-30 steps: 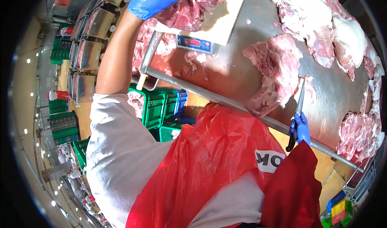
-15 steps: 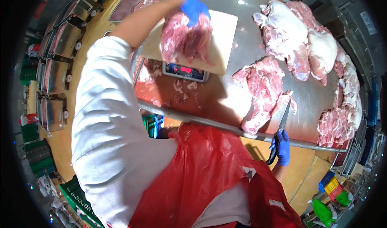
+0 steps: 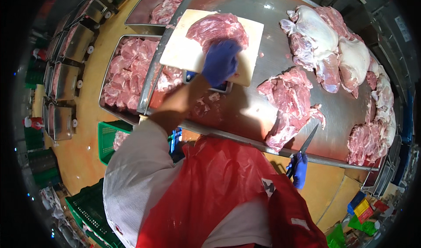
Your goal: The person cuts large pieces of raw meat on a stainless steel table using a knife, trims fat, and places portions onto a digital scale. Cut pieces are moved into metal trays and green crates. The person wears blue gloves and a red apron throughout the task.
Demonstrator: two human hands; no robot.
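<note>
A piece of raw meat (image 3: 218, 28) lies on the white cutting board (image 3: 182, 55). The board rests over a small digital scale (image 3: 223, 88), mostly hidden beneath it and my arm. My left hand (image 3: 221, 62), in a blue glove, is curled at the meat's near edge; its fingertips are hidden. Low at the table's front edge, my blue-gloved right hand (image 3: 299, 170) grips a knife (image 3: 309, 139) by its dark handle, blade pointing up and away. Just left of the blade, a larger ragged cut of meat (image 3: 287, 101) lies on the steel table (image 3: 258, 129).
Large skin-on meat pieces (image 3: 315, 33) are heaped along the table's right side. Left of the table stand a steel bin (image 3: 104, 90) full of meat cuts and a green crate (image 3: 104, 142). Wheeled steel carts (image 3: 66, 81) line the far left. Small scraps (image 3: 201, 107) lie near the scale.
The meat has gone from hanging in my left hand to lying on the board, another face upward. My left hand came toward me. My right hand and knife shifted slightly lower.
</note>
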